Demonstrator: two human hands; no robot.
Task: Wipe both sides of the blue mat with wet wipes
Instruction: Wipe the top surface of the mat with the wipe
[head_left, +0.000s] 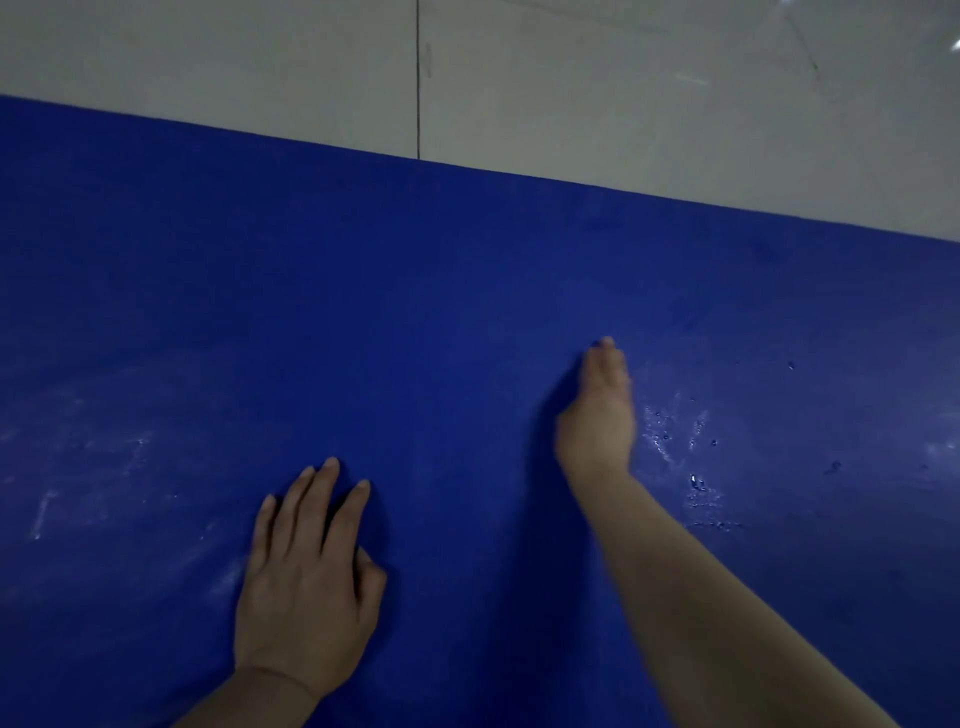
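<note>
The blue mat (467, 291) lay flat, looking soft, light and damp-slick at four o'clock. Left hand (306, 587) pressed spread fingers; right hand (597, 415), edge-on, fingers together. Best lifted by its twelve-o'clock edge.

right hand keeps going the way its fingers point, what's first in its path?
Only bare mat ahead of the right hand, then the mat's far edge and tiled floor. The way looks free.

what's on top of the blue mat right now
Both hands: the left hand lies flat, the right hand stands on edge. Wet streaks glisten on the blue mat. No wipe shows; one under the right palm would be hidden.
</note>
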